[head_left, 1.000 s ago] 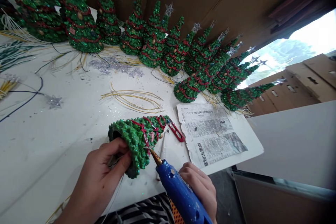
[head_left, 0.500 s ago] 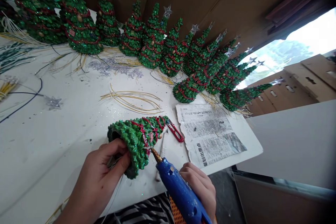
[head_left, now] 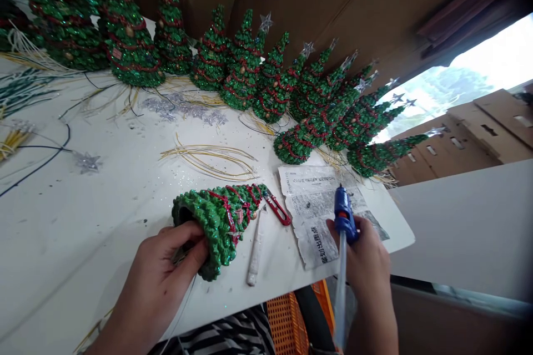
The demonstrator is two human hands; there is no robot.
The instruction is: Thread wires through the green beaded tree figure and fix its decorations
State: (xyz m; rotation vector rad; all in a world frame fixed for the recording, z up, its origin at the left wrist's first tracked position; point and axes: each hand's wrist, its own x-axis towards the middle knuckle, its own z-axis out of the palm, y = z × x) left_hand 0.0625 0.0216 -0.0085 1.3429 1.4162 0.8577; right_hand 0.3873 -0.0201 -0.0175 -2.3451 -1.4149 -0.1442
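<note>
My left hand [head_left: 160, 269] grips a glittery green cone-shaped Christmas tree ornament [head_left: 216, 227], which lies on its side with its hollow base toward me. Red cord winds around the tree. My right hand [head_left: 364, 255] holds a blue hot glue gun [head_left: 343, 213] upright over a sheet of newspaper [head_left: 310, 205], well to the right of the tree. Its nozzle is hidden, and a long clear glue stick hangs below the hand. Red-handled thread snips [head_left: 277, 208] and a white stick [head_left: 255, 249] lie between the tree and the newspaper.
A long row of finished glitter trees [head_left: 245, 64] stands along the far edge of the white table [head_left: 100, 233]. Yellow wire strands [head_left: 208, 160] and silver stars [head_left: 87, 162] lie on it. Cardboard boxes [head_left: 470, 133] sit beyond the right edge, with an orange crate [head_left: 287, 321] below.
My right hand has moved right, away from the tree, and turned the glue gun upright over the newspaper. The tree and my left hand have hardly moved.
</note>
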